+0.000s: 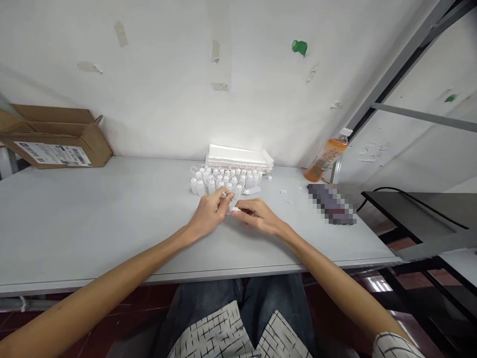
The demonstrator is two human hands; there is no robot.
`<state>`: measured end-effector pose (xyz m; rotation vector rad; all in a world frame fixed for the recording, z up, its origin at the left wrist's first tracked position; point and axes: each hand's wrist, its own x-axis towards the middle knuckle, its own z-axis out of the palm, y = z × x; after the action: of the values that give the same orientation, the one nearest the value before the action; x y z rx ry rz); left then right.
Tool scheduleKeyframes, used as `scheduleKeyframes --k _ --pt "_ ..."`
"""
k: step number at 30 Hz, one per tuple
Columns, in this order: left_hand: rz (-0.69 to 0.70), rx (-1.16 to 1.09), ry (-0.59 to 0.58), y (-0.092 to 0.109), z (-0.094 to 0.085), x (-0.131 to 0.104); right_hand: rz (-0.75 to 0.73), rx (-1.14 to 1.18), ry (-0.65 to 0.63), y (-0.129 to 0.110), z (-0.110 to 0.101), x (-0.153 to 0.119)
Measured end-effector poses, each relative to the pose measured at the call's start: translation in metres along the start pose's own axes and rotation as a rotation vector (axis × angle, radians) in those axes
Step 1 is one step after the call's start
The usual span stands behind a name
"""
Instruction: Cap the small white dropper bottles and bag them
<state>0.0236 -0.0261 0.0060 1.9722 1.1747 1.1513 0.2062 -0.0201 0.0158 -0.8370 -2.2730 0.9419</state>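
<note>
My left hand [211,213] and my right hand [260,216] meet over the middle of the grey table. The fingers of my left hand are closed around a small translucent white squeeze bottle [231,204], mostly hidden by them. Between my right thumb and index finger is a small white cap [235,209], close against the bottle; whether it is joined to it I cannot tell. Just beyond my hands stand several similar capped bottles [211,186] in a cluster, some with thin looped straps. One bottle [252,190] lies on its side right of the cluster.
Behind the bottles, a stack of white trays [238,154] rests against the wall. A thin white strip [285,197] lies to the right, near an orange drink bottle [325,158] and a blurred dark object [331,204]. An opened cardboard box [55,136] sits far left.
</note>
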Motion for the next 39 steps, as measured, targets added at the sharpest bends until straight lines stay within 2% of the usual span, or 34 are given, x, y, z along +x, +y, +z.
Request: scheduleKeyframes --k 3,5,8,11,16,19,22,25,26,29,32,36,39 --pt "0.107 0.092 0.053 0.0 0.002 -0.002 0.046 0.054 -0.07 -0.001 -0.001 -0.002" --pt "0.086 0.077 0.06 0.0 0.003 -0.002 0.009 -0.013 -0.033 0.0 -0.003 -0.002" --pt "-0.004 -0.004 0.016 -0.001 0.004 0.0 -0.079 -0.107 0.087 0.003 -0.003 -0.001" --pt "-0.01 0.014 -0.002 -0.004 0.003 0.0 -0.076 -0.107 0.102 0.004 -0.002 0.0" --pt "0.239 0.186 0.079 -0.007 0.004 -0.004 -0.007 -0.059 0.019 0.0 0.0 -0.001" --pt "0.292 0.197 0.119 -0.006 0.002 -0.004 -0.039 -0.024 0.009 0.001 -0.008 -0.002" --pt "0.271 0.216 0.148 -0.007 -0.004 0.001 0.007 -0.123 0.132 0.013 -0.025 -0.002" --pt "0.247 0.251 0.172 -0.011 -0.01 0.006 0.101 -0.458 0.329 0.035 -0.041 -0.003" --pt "0.245 0.261 0.174 -0.012 -0.011 0.007 0.13 -0.564 0.326 0.042 -0.044 -0.003" --pt "0.269 0.29 0.166 -0.015 -0.012 0.008 0.202 -0.804 0.199 0.056 -0.044 -0.002" --pt "0.314 0.307 0.147 -0.016 -0.011 0.007 0.253 -0.977 0.086 0.058 -0.036 0.003" --pt "0.336 0.334 0.136 -0.014 -0.011 0.006 0.294 -1.081 -0.013 0.05 -0.03 0.008" --pt "0.331 0.345 0.138 -0.013 -0.013 0.007 0.321 -1.091 -0.035 0.045 -0.033 0.007"
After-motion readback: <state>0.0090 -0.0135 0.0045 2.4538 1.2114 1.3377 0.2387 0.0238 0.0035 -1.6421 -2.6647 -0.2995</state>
